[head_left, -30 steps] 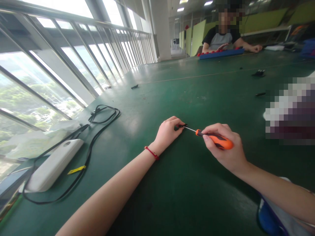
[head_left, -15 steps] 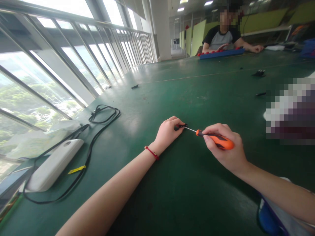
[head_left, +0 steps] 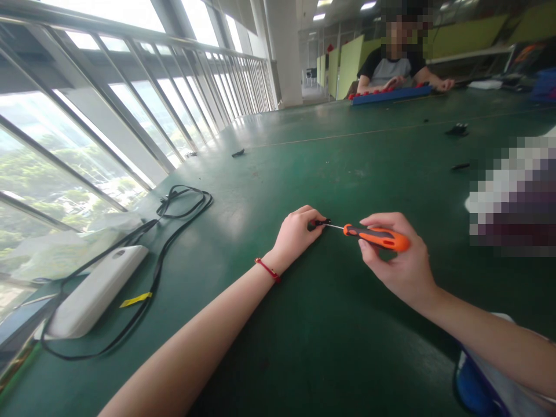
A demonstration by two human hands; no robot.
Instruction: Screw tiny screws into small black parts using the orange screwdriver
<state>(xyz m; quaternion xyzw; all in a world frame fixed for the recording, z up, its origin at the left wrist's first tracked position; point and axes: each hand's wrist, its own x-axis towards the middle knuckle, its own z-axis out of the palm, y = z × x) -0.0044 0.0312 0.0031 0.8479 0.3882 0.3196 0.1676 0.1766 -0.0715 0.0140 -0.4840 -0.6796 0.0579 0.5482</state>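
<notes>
In the middle of the green table (head_left: pixel 286 341), my left hand (head_left: pixel 297 234) pinches a small black part (head_left: pixel 324 222); its exact kind is too small to make out. My right hand (head_left: pixel 399 252) is closed around the orange and black handle of a screwdriver (head_left: pixel 376 236). The metal shaft points left, and its tip meets the black part beside my left fingertips. Thumb and fingers lie on opposite sides of the handle, with its butt end against the palm.
A white power strip (head_left: pixel 98 292) with a looped black cable (head_left: pixel 163 272) lies at the left, near the railing (head_left: pixel 174 52). Across the table sits a person (head_left: pixel 393 69) behind a blue tray (head_left: pixel 391 94) with red pieces. Small black pieces (head_left: pixel 457 130) lie farther right.
The screwdriver handle has turned and shifted slightly left, and my right fingers have loosened and spread around it. My left hand and the black part have stayed in place.
</notes>
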